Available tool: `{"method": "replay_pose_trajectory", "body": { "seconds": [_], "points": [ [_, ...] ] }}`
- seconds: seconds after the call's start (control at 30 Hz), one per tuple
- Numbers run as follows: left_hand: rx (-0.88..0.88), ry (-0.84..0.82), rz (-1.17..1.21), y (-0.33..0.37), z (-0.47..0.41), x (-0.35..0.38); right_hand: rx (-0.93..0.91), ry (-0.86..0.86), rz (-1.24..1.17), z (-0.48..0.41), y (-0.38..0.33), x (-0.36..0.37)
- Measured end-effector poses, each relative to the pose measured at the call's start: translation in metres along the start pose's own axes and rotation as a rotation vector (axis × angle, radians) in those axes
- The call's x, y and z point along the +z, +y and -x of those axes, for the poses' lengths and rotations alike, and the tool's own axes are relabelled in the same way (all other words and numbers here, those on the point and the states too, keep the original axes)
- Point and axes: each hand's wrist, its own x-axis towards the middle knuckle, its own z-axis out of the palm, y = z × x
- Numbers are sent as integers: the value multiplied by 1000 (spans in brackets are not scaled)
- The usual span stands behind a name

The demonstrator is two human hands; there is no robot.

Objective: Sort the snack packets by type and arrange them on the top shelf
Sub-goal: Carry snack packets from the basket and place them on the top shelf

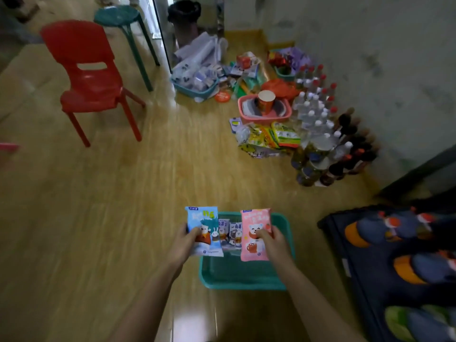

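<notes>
My left hand point(183, 245) grips a blue snack packet point(203, 222) with a bear and rabbit on it. A pink snack packet point(253, 224) with a bear and a mug is held in my right hand point(274, 243). Both packets hang upright over a teal basket point(246, 272) on the wooden floor. Between them, a few small purple packets point(230, 232) stand inside the basket. No shelf is in view.
Further off on the floor lie yellow-green snack packets point(269, 138), a pink basket point(265, 112) with a paper cup, a teal basket point(195, 82) of wrapped items and many bottles point(318, 119) along the wall. A red chair point(91, 77) and a teal stool point(123, 18) stand at the left. A dark patterned mat point(394, 267) lies right.
</notes>
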Motion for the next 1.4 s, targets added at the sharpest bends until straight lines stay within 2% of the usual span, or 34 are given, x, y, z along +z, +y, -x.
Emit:
{"method": "replay_pose_trajectory", "body": {
  "seconds": [0.2,0.4,0.57,0.73,0.83,0.93,1.07,1.27,1.4],
  "points": [
    [-3,-121,-94,-128,-161,37,9,44,125,-150,114,40],
    [47,-125,-113,-219,-276,68,-80,70,222,-254,187,66],
    [122,13,-280,-232,-297,78,-97,158,421,-269,195,71],
    [204,137,-665,-224,-288,77,-50,178,935,-271,184,64],
    [244,136,-813,-221,-287,75,-32,171,1095,-272,181,56],
    [297,119,-878,-188,-268,62,-63,188,1106,-250,159,34],
    [327,151,-824,-90,-199,29,-126,243,949,-174,76,-21],
    [448,156,-869,100,-33,-9,-288,370,752,8,-94,-124],
    [498,54,-881,221,80,-13,-357,513,740,139,-191,-185]
  ]
}}
